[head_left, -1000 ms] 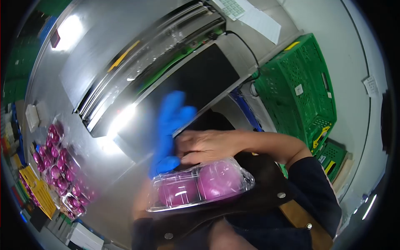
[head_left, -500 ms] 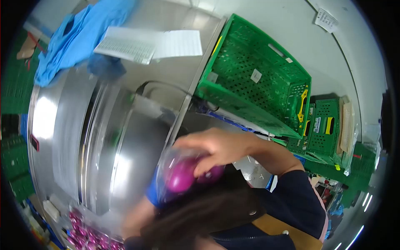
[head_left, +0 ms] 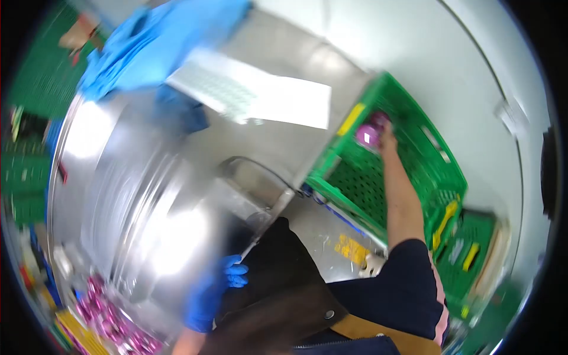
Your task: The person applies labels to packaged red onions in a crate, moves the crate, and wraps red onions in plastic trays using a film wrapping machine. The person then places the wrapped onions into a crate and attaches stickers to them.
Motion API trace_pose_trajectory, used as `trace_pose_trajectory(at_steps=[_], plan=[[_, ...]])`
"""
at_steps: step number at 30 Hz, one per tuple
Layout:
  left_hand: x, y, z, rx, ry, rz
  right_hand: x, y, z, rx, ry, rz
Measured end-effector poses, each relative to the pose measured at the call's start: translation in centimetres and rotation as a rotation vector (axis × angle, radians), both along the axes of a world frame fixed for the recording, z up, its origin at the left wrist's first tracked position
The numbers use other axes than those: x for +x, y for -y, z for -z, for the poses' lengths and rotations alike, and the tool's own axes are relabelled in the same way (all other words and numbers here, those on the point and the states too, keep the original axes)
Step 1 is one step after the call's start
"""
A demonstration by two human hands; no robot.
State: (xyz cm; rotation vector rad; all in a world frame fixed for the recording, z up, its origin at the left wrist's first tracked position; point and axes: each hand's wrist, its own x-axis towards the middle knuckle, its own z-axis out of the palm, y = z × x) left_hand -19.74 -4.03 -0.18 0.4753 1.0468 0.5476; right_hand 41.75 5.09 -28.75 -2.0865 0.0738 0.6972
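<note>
My right hand (head_left: 387, 139) is bare and reaches into the far end of a green plastic crate (head_left: 367, 213). Its fingers are around a clear pack of purple, round vegetables that look like red onions (head_left: 368, 136). Part of the pack is hidden by the hand. In a blue glove, my left hand (head_left: 216, 290) hovers blurred by the front of the dark apron (head_left: 278, 284), near the steel machine (head_left: 148, 219). Its fingers are a little apart and nothing shows in them.
More shiny purple onions (head_left: 112, 319) lie in a heap at lower left. Printed sheets (head_left: 296, 100) and a blue cloth-like garment (head_left: 160, 41) lie on the steel top. A black cable (head_left: 260, 165) loops near the crate. Another green crate (head_left: 467, 254) stands at right.
My right hand has carried the onion pack from in front of my body up and right into the crate. The gloved left hand has come away from the pack. The view has shifted.
</note>
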Motion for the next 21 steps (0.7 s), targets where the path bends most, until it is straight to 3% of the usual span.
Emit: trace_pose_trajectory(at_steps=[3,4,5,6,7,8,12,14,16,18,20,21], plan=[[-1.9,0.7,0.4,-0.073,0.032,-0.147,3.9,-1.8,4.9,0.358,-0.288,-0.412],[-2.6,1.2,0.2,-0.052,0.031,-0.195,5.9,-1.2,8.8,0.649,-0.383,-0.339],[-3.3,1.5,-0.1,-0.048,0.015,-0.248,5.3,-1.4,8.5,0.625,-0.312,-0.539],[-4.0,1.7,-0.2,-0.047,0.009,-0.286,5.8,-1.9,7.8,0.411,-0.424,-0.353],[-4.8,2.5,0.0,-0.003,-0.002,-0.331,9.7,-1.5,12.0,0.334,-0.061,-0.561],[-6.0,3.2,0.2,0.037,0.001,-0.343,7.3,-1.4,8.9,0.261,0.375,-0.759],[-11.2,4.8,0.0,0.152,-0.183,-0.648,5.7,-3.3,0.1,-0.916,0.541,-0.77],[-15.7,6.2,-0.1,0.25,-0.297,-0.849,-0.7,-3.2,-6.0,-0.976,0.702,-0.869],[-22.8,9.0,1.4,0.475,-0.613,-1.006,-2.0,-3.5,-5.8,-0.773,0.875,-0.863],[-31.9,12.4,2.6,0.524,-0.784,-1.28,1.6,-2.4,-1.4,-0.304,1.017,-0.731],[-43.1,16.3,2.8,0.414,-0.736,-1.442,0.4,-2.3,-1.6,-0.351,1.013,-0.758],[-47.7,17.8,2.9,0.374,-0.835,-1.544,0.3,-2.5,-1.4,-0.335,0.96,-0.715]])
